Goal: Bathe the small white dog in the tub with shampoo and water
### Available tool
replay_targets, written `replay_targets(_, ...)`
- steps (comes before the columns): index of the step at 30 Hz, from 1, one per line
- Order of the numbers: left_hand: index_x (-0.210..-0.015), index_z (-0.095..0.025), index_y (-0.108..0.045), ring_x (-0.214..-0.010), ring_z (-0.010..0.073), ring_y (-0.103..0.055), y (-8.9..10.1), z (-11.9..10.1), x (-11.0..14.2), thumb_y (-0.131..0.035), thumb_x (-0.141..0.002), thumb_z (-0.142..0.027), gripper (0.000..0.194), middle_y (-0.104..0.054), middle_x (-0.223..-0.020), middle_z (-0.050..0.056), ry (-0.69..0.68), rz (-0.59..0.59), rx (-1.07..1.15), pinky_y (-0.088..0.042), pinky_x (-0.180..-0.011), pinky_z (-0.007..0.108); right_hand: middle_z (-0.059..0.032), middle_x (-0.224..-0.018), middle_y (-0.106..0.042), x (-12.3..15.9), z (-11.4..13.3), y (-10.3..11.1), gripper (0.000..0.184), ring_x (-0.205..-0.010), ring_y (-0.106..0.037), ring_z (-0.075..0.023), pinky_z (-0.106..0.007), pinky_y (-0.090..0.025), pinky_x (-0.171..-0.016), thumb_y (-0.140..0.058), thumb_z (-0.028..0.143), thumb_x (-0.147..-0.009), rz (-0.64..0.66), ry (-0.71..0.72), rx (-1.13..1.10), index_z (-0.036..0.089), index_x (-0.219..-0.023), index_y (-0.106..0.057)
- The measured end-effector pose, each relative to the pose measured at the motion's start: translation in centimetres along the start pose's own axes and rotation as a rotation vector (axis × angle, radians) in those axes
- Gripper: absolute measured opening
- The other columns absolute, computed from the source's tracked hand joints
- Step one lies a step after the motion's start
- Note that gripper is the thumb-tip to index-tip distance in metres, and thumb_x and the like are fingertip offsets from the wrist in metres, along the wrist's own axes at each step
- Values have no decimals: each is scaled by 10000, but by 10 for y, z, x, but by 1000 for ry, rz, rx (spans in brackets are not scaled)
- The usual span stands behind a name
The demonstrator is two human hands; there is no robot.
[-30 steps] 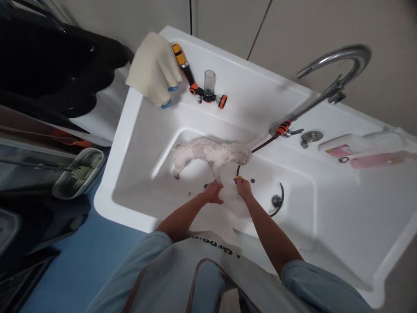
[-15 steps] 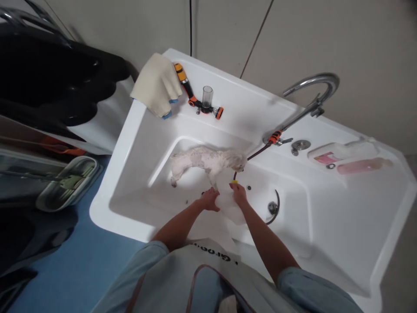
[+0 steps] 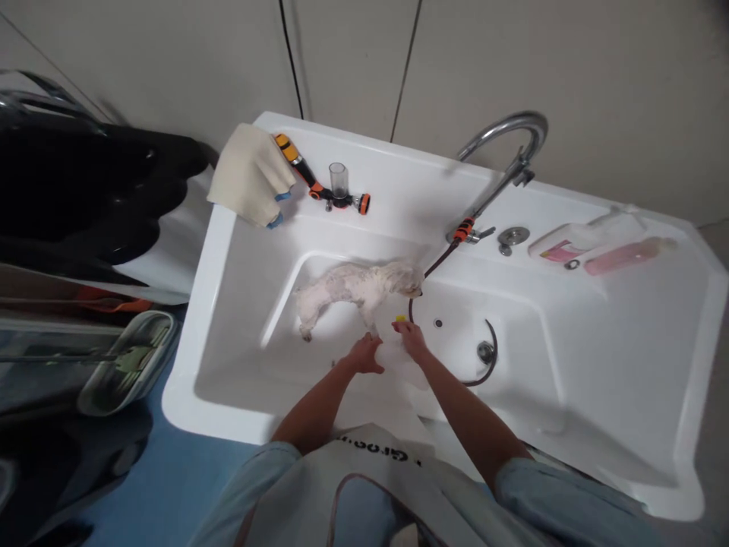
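A small wet white dog (image 3: pixel 342 289) stands in a white washing tub (image 3: pixel 228 365), its head toward the right. My left hand (image 3: pixel 364 355) is at its front paw, thumb spread away from the fingers; whether it touches the paw is unclear. To the right, the fingers of my right hand (image 3: pixel 411 340) are closed beside a small yellow cap (image 3: pixel 400 318). Below that hand and between both hands is a pale, translucent container (image 3: pixel 399 365), whose outline blends into the tub.
A chrome faucet (image 3: pixel 532 140) feeds a dark hose (image 3: pixel 438 262) that runs into the tub. An orange-and-black sprayer (image 3: pixel 340 199) and a beige towel (image 3: pixel 247 175) lie on the left ledge. At right are a white bottle (image 3: pixel 592 235) and a pink bottle (image 3: pixel 620 258).
The camera view has shifted and turned slightly. My right hand and the yellow cap are a little nearer my left hand. The dog holds about the same pose.
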State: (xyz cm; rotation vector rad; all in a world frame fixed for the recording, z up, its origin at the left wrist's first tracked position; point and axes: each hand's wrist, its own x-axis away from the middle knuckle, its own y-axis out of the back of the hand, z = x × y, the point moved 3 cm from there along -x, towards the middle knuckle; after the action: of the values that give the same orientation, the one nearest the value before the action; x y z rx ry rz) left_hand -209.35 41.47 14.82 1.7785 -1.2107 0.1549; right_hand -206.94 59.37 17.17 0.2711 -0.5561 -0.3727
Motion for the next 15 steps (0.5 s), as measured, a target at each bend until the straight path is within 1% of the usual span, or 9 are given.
replay_targets(3,-1490,-225,-560,-1353,356,-603,-2,4,-2,-928,-677,-447,919,-536,-1502,176,32,14,-3,-471,-1169,431,-109,-967,-778,0,7,-8,287,-1108,-684,-251,-369,-444,-1067,-592,344,-1001,-63,95,445,222,-783,-734)
replay_targets(5,-1482,-229,-560,-1362,360,-599,0,5,-1,-924,-677,-447,910,-540,-1503,169,55,23,-6,-478,-1163,434,-124,-1042,-777,0,10,-11,288,-1152,-672,-251,-390,-406,-1129,-564,283,-1020,-77,116,561,214,-802,-739)
replay_targets(6,-1476,-225,-564,-1367,365,-595,1,4,-1,-922,-676,-447,904,-543,-1500,170,61,27,-9,-478,-1164,435,-127,-1059,-776,0,11,-11,294,-1155,-673,-253,-400,-407,-1137,-562,286,-1024,-74,105,547,210,-802,-739)
replay_targets(8,-1461,-214,-575,-1366,373,-596,5,1,2,-920,-673,-438,889,-554,-1488,174,52,28,-14,-477,-1164,439,-122,-1027,-781,1,9,-8,324,-1115,-694,-258,-408,-462,-1099,-572,356,-1026,-56,48,363,206,-790,-735)
replay_targets(10,-1443,-215,-587,-1343,376,-610,8,-3,6,-923,-666,-410,869,-562,-1476,173,28,13,-5,-480,-1159,446,-104,-947,-784,2,5,-2,394,-1034,-728,-256,-399,-537,-1014,-577,492,-1013,-15,-36,17,204,-798,-737)
replay_targets(12,-1424,-218,-597,-1319,377,-622,9,-6,8,-925,-665,-383,843,-567,-1465,167,12,-5,10,-490,-1146,456,-88,-888,-779,3,0,3,476,-966,-754,-252,-394,-580,-950,-583,626,-974,38,-107,-314,202,-832,-746)
replay_targets(13,-1420,-219,-598,-1311,374,-625,9,-7,8,-926,-665,-376,838,-566,-1463,165,9,-11,17,-496,-1141,457,-85,-879,-776,2,-1,5,500,-954,-760,-252,-395,-587,-940,-584,659,-957,56,-121,-402,200,-854,-752)
replay_targets(14,-1421,-215,-596,-1315,372,-622,7,-7,8,-928,-667,-375,839,-562,-1462,168,9,-12,23,-496,-1142,454,-81,-874,-773,1,-1,6,507,-951,-762,-250,-395,-587,-938,-575,666,-955,59,-118,-401,201,-867,-756)
replay_targets(15,-1428,-207,-591,-1325,370,-615,6,-7,7,-929,-670,-377,847,-557,-1463,174,10,-9,28,-493,-1149,448,-78,-872,-769,0,-1,6,493,-958,-759,-249,-395,-581,-943,-567,648,-962,46,-104,-333,203,-871,-759)
